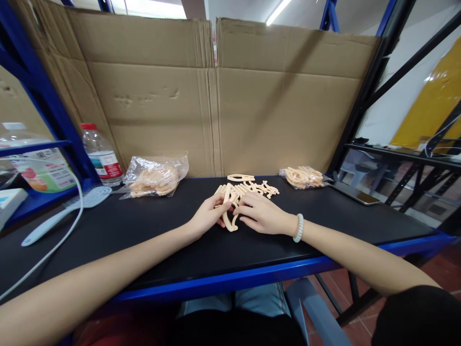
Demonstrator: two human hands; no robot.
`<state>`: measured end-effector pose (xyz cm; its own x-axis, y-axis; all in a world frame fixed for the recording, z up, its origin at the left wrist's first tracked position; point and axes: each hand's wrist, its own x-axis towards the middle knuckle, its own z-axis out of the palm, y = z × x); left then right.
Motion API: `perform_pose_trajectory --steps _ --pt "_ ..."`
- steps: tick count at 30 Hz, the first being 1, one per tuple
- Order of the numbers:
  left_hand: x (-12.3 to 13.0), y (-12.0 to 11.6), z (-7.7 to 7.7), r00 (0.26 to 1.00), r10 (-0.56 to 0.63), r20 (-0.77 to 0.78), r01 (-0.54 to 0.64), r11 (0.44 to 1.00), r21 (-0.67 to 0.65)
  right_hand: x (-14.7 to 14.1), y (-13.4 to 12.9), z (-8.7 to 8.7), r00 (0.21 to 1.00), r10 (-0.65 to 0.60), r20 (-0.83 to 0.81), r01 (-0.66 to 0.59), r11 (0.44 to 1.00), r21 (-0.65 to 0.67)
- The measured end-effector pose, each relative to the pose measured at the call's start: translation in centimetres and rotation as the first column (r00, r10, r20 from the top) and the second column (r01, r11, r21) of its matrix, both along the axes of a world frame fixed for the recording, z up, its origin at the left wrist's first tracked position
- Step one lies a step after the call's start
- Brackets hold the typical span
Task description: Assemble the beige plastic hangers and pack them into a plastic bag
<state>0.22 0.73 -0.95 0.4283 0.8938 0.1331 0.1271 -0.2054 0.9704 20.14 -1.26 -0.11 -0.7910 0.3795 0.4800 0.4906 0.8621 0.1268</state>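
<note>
The curved pale piece [228, 222] is in front of a heap of loose pale pieces [248, 188], above the middle of the black counter [151, 221], about midway between its near and far edges. The fingers of the left hand [210, 211] are closed around it; those of the right hand [262, 214] are bent at a thinner piece just beside it, and whether they grip that one I cannot tell. The right wrist wears a pale coiled band [298, 228]. The heap spreads toward the far edge, where tall cardboard panels [154, 110] stand as a backing. Along that edge a clear bag of pale pieces [158, 179] lies left of the heap, and a flatter bag [304, 178] lies to its right. A flat dark device [355, 193] rests near the far right corner. Toward the left edge are a pale hairbrush [50, 223], a white cable [82, 194] and, near the far left corner, a red-capped bottle [104, 158]. The near edge is a blue rail [230, 278], with blue framing [43, 86] at the left. Beyond the right edge are a yellow sheet [432, 96], black racks [406, 156] and red floor tiles [367, 310]; a strip light [278, 10] shines overhead.
</note>
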Motion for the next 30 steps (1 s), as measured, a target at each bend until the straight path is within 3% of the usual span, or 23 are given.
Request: perform_pose_trajectory --steps 4,9,12,15,17,19,25,27,30 --pt "-0.2 0.2 -0.2 0.999 0.034 -0.011 -0.033 0.994 0.108 0.0 0.0 -0.1 1.000 -0.010 -0.016 0.010 1.000 -0.017" --pt "-0.7 0.4 -0.1 0.993 0.096 -0.062 -0.077 0.965 0.252 0.1 0.0 -0.1 0.977 -0.010 -0.213 -0.039 0.974 -0.222" --pt "-0.7 0.0 0.2 0.989 0.099 -0.110 -0.052 0.927 0.371 0.1 0.3 0.0 0.917 -0.012 -0.399 -0.165 0.898 -0.407" --pt "-0.5 -0.5 0.6 0.985 0.109 -0.136 -0.035 0.887 0.461 0.1 0.7 0.2 0.837 -0.041 -0.545 -0.348 0.730 -0.589" --pt "-0.5 -0.6 0.6 0.981 0.118 -0.151 -0.031 0.875 0.483 0.2 1.0 0.3 0.774 -0.106 -0.625 -0.426 0.644 -0.636" --pt "-0.5 -0.6 0.5 0.979 0.116 -0.165 -0.022 0.875 0.483 0.2 1.1 0.3 0.708 -0.186 -0.682 -0.454 0.620 -0.640" --pt "-0.9 -0.1 0.1 0.953 0.165 -0.255 -0.007 0.850 0.527 0.4 1.9 -0.2 0.534 -0.353 -0.768 -0.463 0.639 -0.615" --pt "-0.9 0.0 0.0 0.935 0.194 -0.296 0.008 0.825 0.565 0.4 2.1 -0.5 0.535 -0.387 -0.751 -0.455 0.617 -0.642" --pt "-1.0 0.0 -0.2 0.901 0.232 -0.366 0.048 0.787 0.615 0.4 2.3 -0.8 0.625 -0.411 -0.664 -0.422 0.537 -0.730"
